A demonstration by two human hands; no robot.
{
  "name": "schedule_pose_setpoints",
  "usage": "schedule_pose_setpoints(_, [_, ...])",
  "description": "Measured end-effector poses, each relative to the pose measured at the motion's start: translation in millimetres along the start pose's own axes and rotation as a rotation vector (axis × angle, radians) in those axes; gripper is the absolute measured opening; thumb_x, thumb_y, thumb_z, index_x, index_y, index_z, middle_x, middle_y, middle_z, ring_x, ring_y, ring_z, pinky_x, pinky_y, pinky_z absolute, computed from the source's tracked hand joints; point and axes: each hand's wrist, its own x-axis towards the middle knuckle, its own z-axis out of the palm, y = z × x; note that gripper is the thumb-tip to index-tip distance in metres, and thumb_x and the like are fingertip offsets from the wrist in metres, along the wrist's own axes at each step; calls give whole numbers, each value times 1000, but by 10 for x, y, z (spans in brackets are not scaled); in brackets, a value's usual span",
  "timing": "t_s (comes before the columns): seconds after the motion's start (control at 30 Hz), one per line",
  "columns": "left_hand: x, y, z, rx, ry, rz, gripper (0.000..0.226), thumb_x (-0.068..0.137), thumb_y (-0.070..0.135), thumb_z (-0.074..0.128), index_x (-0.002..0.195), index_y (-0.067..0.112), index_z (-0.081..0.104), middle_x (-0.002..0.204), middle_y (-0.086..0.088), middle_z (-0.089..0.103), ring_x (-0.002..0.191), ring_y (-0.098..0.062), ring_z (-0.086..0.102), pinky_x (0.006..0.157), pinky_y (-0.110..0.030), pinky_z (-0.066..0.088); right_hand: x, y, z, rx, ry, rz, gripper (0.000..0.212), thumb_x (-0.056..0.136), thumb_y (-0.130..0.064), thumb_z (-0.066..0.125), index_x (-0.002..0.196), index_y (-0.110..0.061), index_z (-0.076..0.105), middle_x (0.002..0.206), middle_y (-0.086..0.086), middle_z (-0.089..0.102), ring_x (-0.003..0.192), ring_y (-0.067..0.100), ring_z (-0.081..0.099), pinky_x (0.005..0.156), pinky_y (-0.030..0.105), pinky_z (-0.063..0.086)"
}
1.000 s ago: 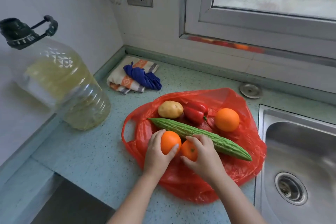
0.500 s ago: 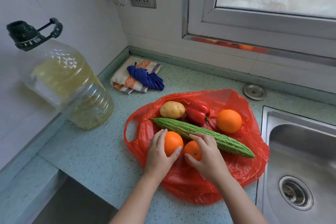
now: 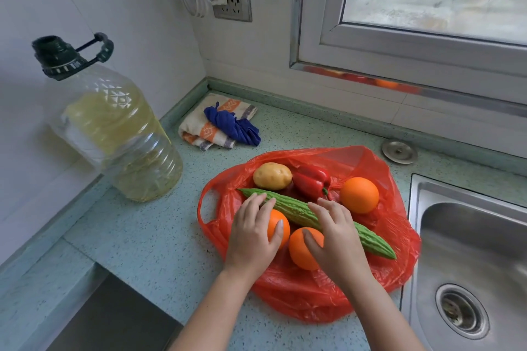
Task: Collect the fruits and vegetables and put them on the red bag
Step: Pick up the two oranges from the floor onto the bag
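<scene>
Two bare hands work over a crumpled red plastic bag (image 3: 313,302) spread on a speckled pale-green countertop (image 3: 148,236). The left hand (image 3: 252,236) cups the left small round orange (image 3: 273,218), with the thumb curved round its right face and the fingers arched over its top. The right hand (image 3: 338,242) holds the right small round orange (image 3: 299,253) the same way, thumb pressed on its upper face. Both fruits sit on the bag, directly beneath the palms and almost touching each other. Just beyond them lies a long warty green bitter gourd (image 3: 296,214), its long axis running diagonally from far left to near right, so the fingertips of both hands reach its near flank. Behind the gourd, also on the bag, are a smooth tan potato (image 3: 272,176), a glossy red bell pepper (image 3: 310,181) and a larger round orange (image 3: 359,194). Each hand is nearest its own fruit. The produce in view is already gathered, so the likely next step is simply letting go, taking care that the smooth, evenly coloured oranges do not roll off the bag's near edge.
</scene>
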Motion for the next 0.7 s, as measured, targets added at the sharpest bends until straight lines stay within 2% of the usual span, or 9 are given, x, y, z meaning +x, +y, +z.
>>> schedule_pose_setpoints(0.23, [-35,-18,-246,143,109,71,41,86,33,46,114,7,58,118,-14,59,120,-25,41,99,-44,39,46,-226,-59,-22,35,-122,42,75,-13,69,115,-8,57,119,16,57,115,39,47,93,54,42])
schedule_pose_setpoints(0.37, [-154,-71,-413,180,140,30,40,86,33,46,112,7,60,116,-13,61,117,-28,48,94,-48,44,49,-436,-47,-21,45,-189,37,76,-18,63,112,-9,58,117,15,59,114,38,48,91,55,43])
schedule_pose_setpoints(0.53, [-405,-210,-683,213,169,-13,40,88,33,43,113,5,60,115,-14,62,116,-28,49,96,-40,38,-29,-797,-5,31,71,-279,33,82,-25,48,108,-10,61,112,12,61,111,31,49,91,54,41])
schedule_pose_setpoints(0.7, [-782,-368,-980,240,206,-84,41,90,33,42,113,4,59,114,-13,62,115,-28,50,96,-41,39,-191,-1211,78,80,44,-368,31,82,-26,50,108,-12,60,112,11,61,110,31,49,88,56,43])
